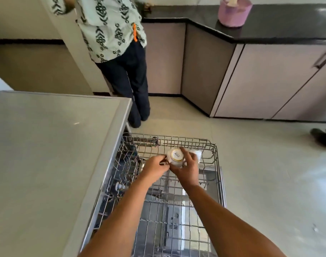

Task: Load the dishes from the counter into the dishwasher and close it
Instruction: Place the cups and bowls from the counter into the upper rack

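Head view, both hands, left (154,166), right (186,168), gripping upturned white cup (176,156) over rack (217,160)

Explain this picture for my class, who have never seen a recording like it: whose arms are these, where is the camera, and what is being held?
The one picture comes from a camera worn on a person's head, looking down, so the arms are the wearer's own. No robot is involved. The left hand and right hand together hold a white cup, upside down, over the pulled-out dishwasher rack. A second white cup sits beside it. Another person stands at the back, and a pink tub rests on the dark counter.
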